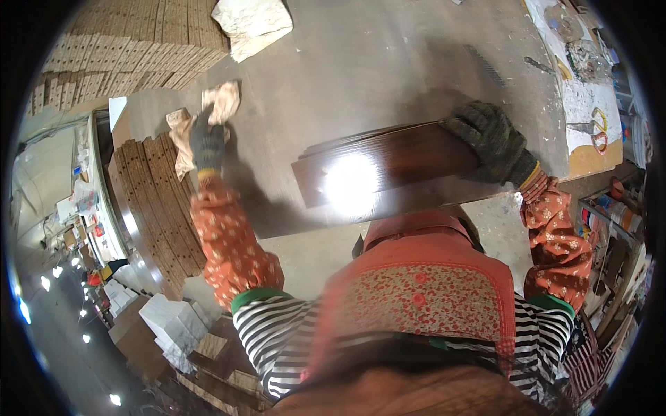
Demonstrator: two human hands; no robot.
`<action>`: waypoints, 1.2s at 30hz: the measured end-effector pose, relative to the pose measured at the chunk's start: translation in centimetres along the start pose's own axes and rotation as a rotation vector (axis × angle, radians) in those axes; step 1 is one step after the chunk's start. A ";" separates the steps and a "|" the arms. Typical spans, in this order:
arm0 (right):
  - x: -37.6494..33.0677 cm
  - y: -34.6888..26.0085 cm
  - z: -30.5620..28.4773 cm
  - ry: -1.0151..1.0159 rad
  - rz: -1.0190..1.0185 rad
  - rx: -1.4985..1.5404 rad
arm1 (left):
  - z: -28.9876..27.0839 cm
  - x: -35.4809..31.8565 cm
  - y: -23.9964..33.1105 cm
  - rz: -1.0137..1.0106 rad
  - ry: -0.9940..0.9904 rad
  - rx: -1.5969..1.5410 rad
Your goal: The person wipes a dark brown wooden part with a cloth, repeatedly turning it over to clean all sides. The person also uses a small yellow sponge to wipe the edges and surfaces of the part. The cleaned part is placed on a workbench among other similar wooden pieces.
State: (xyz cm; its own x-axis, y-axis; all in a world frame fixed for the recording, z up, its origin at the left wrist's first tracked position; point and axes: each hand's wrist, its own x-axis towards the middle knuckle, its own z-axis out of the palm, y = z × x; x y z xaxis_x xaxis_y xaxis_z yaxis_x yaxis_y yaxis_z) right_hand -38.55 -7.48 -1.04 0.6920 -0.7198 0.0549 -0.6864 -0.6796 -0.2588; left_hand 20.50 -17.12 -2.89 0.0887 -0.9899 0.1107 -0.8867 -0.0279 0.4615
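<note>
Boards (409,159), dark brown and stacked (the top one shiny), lie near the front edge of the table (361,69). The gloved right hand (489,142) curls its fingers around their right end; the gloved left hand (207,142), well apart, has its fingers bunched around a cream cloth (223,102).

So my gloved left hand (207,144) has a crumpled tan cloth (223,100) up around 10 o'clock, and my gloved right hand (491,139), near 2, grips some dark brown boards (416,154) on the grey table (361,69).
</note>
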 end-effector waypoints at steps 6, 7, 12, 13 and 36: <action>0.2 0.4 0.1 -0.006 -0.027 -0.002 | 0.1 -19.0 2.8 0.365 0.104 0.274; 0.2 0.5 0.1 -0.015 -0.042 -0.010 | -0.6 -22.0 3.4 0.369 0.099 0.203; 2.4 1.8 0.4 -0.059 -0.147 -0.054 | -3.3 -32.6 4.9 -0.214 -0.005 -0.264; 3.1 2.1 0.5 -0.156 -0.121 -0.128 | -3.4 -33.3 4.8 -0.490 0.096 -0.578; -2.3 2.5 0.4 0.308 0.145 0.004 | 7.0 -14.8 18.0 -0.154 0.038 -0.616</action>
State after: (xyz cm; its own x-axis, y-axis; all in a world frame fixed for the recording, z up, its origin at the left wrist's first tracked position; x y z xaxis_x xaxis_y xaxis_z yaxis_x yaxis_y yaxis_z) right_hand -41.81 -7.45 -2.16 0.4870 -0.8181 0.3059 -0.7714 -0.5671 -0.2886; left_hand 0.07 -3.90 -2.37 0.2209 -0.9749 0.0283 -0.4401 -0.0737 0.8949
